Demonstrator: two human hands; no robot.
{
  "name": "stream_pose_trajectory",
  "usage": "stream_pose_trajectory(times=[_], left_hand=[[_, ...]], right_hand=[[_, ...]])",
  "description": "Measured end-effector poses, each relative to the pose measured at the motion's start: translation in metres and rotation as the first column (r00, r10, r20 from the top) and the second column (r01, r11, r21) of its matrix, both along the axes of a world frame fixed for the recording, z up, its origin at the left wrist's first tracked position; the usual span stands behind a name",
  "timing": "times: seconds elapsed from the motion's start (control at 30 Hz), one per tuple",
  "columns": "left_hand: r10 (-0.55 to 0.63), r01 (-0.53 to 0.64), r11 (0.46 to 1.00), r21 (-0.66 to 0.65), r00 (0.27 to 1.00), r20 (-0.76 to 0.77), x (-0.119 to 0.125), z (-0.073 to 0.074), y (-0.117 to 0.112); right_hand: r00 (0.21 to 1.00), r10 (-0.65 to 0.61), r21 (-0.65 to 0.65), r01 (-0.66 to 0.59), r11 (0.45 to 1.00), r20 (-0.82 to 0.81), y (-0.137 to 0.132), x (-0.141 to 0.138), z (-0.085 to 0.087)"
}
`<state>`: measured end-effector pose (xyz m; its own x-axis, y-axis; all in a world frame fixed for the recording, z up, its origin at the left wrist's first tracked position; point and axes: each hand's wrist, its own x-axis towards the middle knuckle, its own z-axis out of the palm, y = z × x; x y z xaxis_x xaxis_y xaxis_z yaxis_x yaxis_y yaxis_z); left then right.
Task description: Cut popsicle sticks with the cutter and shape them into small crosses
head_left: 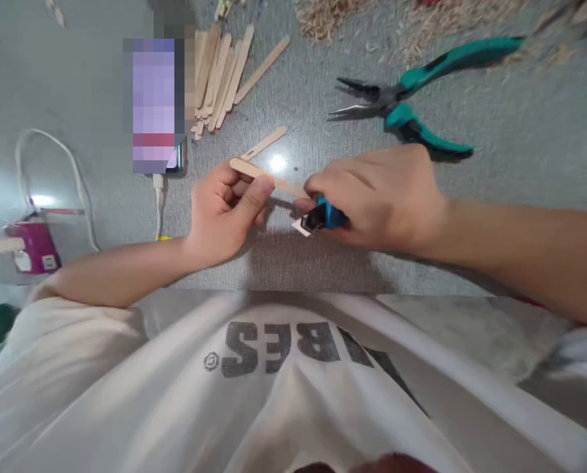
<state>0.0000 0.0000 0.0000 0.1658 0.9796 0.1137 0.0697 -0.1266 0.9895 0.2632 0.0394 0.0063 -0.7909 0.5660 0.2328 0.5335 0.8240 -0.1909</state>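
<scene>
My left hand (227, 210) pinches a flat wooden stick (261, 175) between thumb and fingers, holding it just above the grey table. My right hand (379, 197) is closed around a blue-handled cutter (326, 217), whose short blade end sticks out toward the stick's right end. The two hands are close together near the middle of the table. A second loose wooden stick (266, 142) lies on the table just behind the held one.
A pile of wooden sticks (222, 75) lies at the back. Teal-handled needle-nose pliers (412, 98) lie at the back right, beside wood shavings (421, 20). A phone on a white cable (159, 194) lies at the left, with a purple container (35, 246) beyond.
</scene>
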Motion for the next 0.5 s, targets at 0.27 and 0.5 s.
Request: stream_pose_trajectory(times=[0.27,0.5], left_hand=[[-0.187,0.191,0.981,0.017,0.973,-0.138,-0.005,-0.005,-0.008],[-0.179,0.174,0.984,-0.044,0.945,-0.275,-0.008,-0.001,-0.014]], right_hand=[[0.991,0.080,-0.126,-0.066,0.990,0.106,-0.005,-0.006,0.002],[0.984,0.161,-0.103,-0.153,0.983,0.080,-0.003,-0.004,0.007]])
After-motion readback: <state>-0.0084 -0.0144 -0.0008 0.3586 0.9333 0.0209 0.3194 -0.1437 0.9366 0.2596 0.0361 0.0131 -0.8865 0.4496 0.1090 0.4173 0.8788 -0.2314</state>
